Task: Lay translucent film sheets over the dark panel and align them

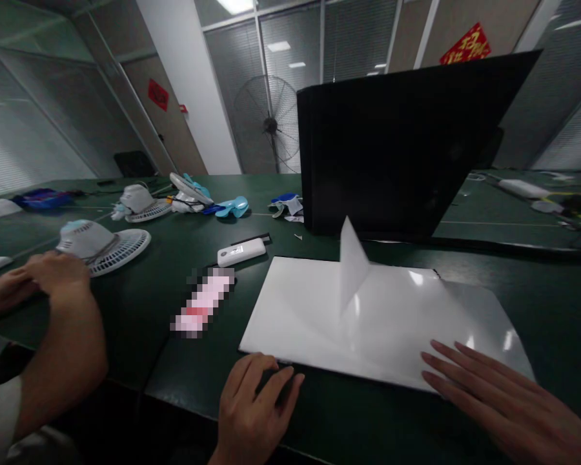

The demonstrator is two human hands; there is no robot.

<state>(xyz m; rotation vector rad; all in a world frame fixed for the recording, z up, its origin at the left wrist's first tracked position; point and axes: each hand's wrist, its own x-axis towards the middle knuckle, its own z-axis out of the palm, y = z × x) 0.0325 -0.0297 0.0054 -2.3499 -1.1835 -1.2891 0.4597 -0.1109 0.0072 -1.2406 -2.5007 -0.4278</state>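
Observation:
An open black folder lies on the dark green table, its cover (401,148) standing up at the back. Glossy white sheets (310,310) lie flat in it, and one thin sheet (352,261) stands upright in the middle. My right hand (508,400) rests flat on the near right corner of the white sheets, fingers stretched out. My left hand (254,410) sits at the near left corner of the sheets, its fingers curled over a small dark thing that I cannot identify.
Another person's forearm (62,336) and hands rest on the table at the left, beside a small white fan (106,245). A white power bank (241,252), a pink blurred item (203,303), fan parts (188,194) and blue blades (232,206) lie beyond. A pedestal fan (271,123) stands behind.

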